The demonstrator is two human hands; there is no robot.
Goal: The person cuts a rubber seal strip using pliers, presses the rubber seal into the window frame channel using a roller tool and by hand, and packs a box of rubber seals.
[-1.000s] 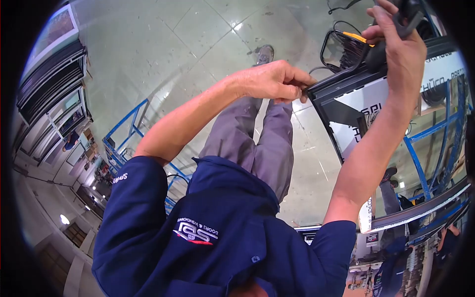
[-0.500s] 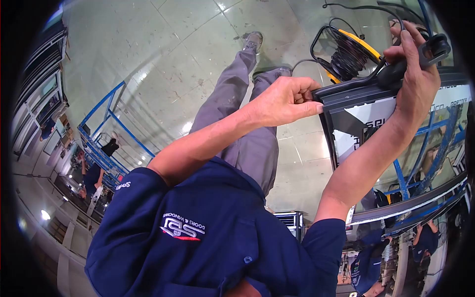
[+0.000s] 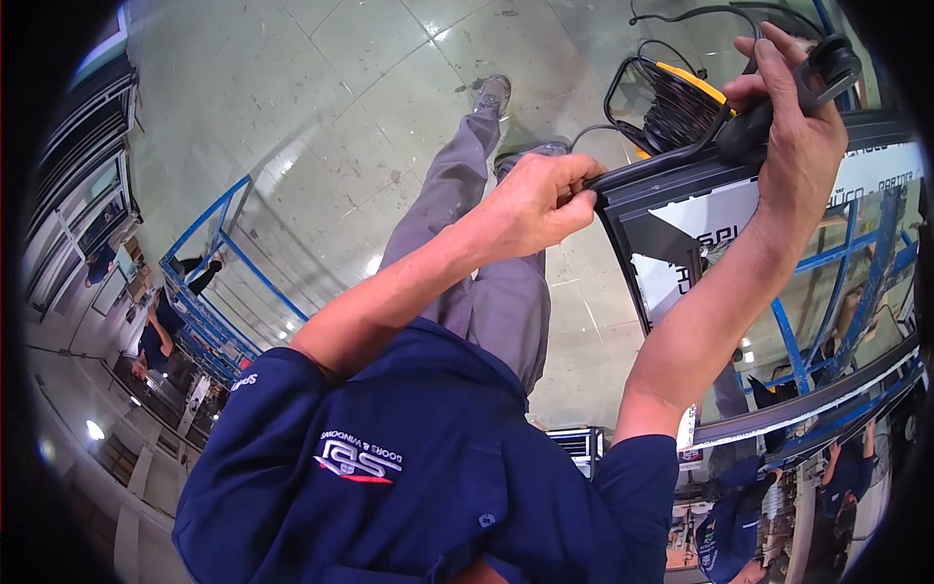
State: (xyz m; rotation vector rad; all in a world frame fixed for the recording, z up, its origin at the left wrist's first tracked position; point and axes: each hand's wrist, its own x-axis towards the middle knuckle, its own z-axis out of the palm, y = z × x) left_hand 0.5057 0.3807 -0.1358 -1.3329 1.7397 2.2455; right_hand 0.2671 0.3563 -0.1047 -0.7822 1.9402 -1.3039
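A black rubber strip (image 3: 647, 167) runs along the top edge of a dark window frame (image 3: 623, 219) in the upper right of the frame. The left hand (image 3: 535, 204), near the upper centre, has its fingers pinched shut on the strip's end at the frame's corner. The right hand (image 3: 793, 117), at the far upper right, is wrapped around a dark-handled tool (image 3: 778, 107) resting on the frame's top edge. The frame's glass (image 3: 778, 253) carries white stickers and reflects blue racking. Behind it, on the tiled floor (image 3: 321, 107), stands a black-and-yellow cable reel (image 3: 676, 102). A blue metal rack (image 3: 219, 282) stands at left.
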